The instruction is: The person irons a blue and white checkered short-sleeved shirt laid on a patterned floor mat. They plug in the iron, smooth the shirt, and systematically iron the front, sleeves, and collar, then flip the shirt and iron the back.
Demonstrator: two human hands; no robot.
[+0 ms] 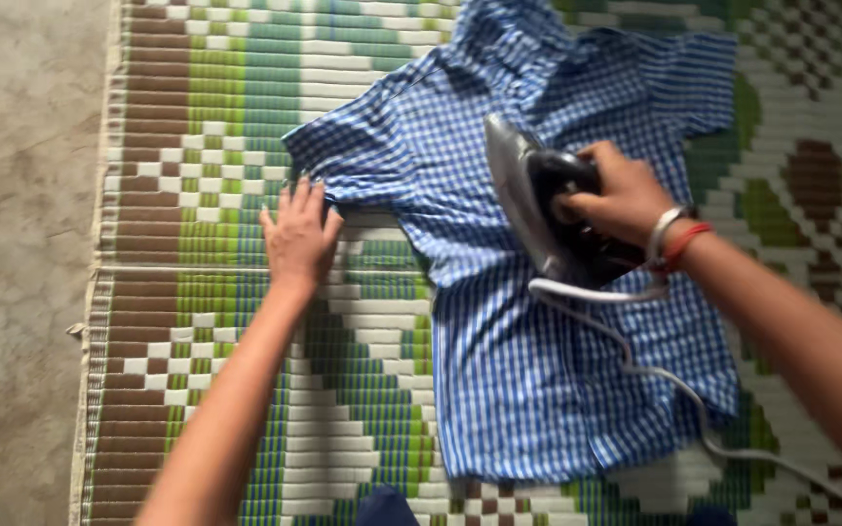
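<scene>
Here, my right hand [616,200] is wrapped tight around the handle of the iron [548,209], which is tilted up on its edge so that I can see its shiny soleplate facing left. The iron sits over the chest of the shirt [538,370], a small blue-and-white checked one spread flat on the mat [216,127], collar away from me and hem toward me. My left hand [299,239] lies open and flat, fingers spread, with the fingertips touching the hem of the shirt's left sleeve and the palm on the mat just beside it. A white cord [655,375] runs from the back of the iron across the shirt's lower right and off toward the bottom right corner. A bangle [663,234] and a red thread circle my right wrist. Bare concrete floor [12,244] borders the mat on the left.
</scene>
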